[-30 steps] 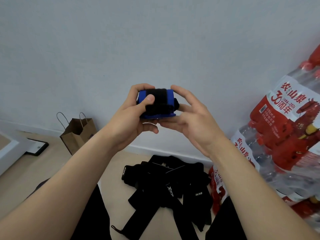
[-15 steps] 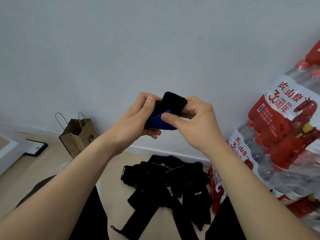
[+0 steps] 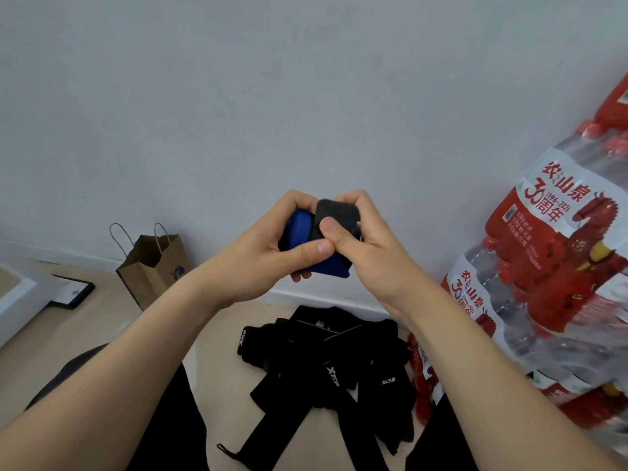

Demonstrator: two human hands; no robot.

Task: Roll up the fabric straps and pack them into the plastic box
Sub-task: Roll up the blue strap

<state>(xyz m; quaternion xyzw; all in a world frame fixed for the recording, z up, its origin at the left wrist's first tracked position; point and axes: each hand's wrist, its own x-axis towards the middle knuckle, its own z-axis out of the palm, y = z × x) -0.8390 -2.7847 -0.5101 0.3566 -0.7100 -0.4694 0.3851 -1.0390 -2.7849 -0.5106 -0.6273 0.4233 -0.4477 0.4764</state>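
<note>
A rolled blue and black fabric strap (image 3: 328,265) is held up in front of the wall between both hands. My left hand (image 3: 272,253) grips its left side, thumb across the front. My right hand (image 3: 363,239) curls over the black end of the roll, thumb pressing on it. Much of the roll is hidden by the fingers. On the floor below lies a loose pile of black straps (image 3: 326,368) with white logos. No plastic box is in view.
Shrink-wrapped packs of red-labelled water bottles (image 3: 550,283) are stacked at the right. A brown paper bag (image 3: 153,263) stands by the wall at left, with a dark flat frame (image 3: 73,292) and a white ledge (image 3: 17,294) beyond it.
The roll has been turned in the hands and lowered slightly. My right hand has closed over its black end, thumb now pressing on top; the left thumb has moved across the front.
</note>
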